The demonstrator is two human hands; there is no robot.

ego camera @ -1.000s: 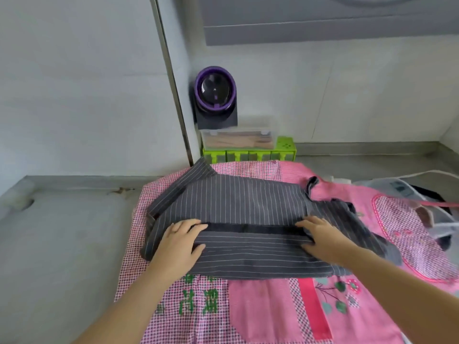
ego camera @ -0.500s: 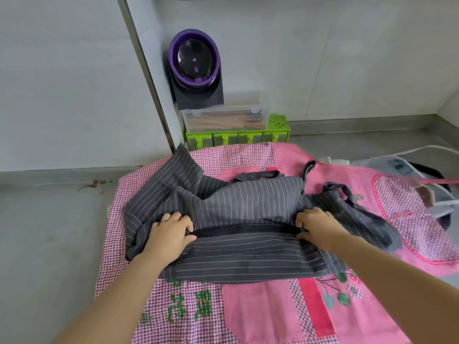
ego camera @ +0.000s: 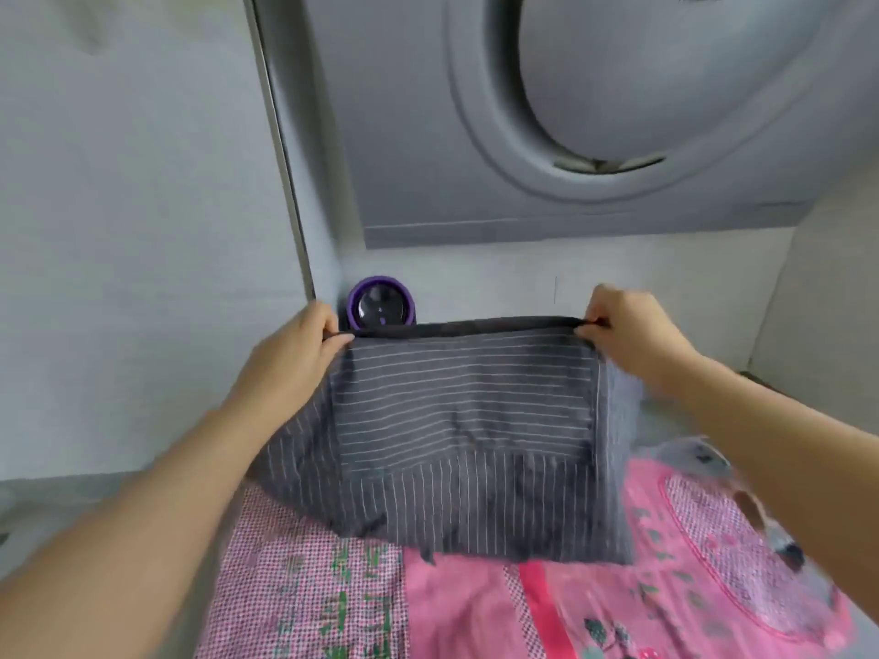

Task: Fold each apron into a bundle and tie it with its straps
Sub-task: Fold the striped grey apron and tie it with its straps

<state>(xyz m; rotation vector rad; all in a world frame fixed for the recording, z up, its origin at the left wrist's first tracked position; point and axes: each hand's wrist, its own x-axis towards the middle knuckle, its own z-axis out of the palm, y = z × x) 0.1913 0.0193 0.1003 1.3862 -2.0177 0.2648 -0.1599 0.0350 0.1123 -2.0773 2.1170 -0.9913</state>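
Note:
A dark grey apron (ego camera: 456, 430) with thin white stripes hangs in the air in front of me, stretched flat. My left hand (ego camera: 295, 349) pinches its top edge at the left corner. At the right corner of the same black-hemmed edge, my right hand (ego camera: 628, 330) pinches it. The apron's lower part hangs down to the pink patterned aprons (ego camera: 547, 606) that lie spread on the counter below. Its straps are not visible.
A purple and black round device (ego camera: 380, 306) stands at the wall just behind the raised apron. A large grey appliance (ego camera: 571, 111) with a round front hangs overhead. The grey counter (ego camera: 71, 497) extends to the left. A white and dark object (ego camera: 689, 451) lies blurred at the right.
Both hands gripped the folded edge of the grey apron and lifted it off the counter, raising it up in front of the wall. The view tilted upward.

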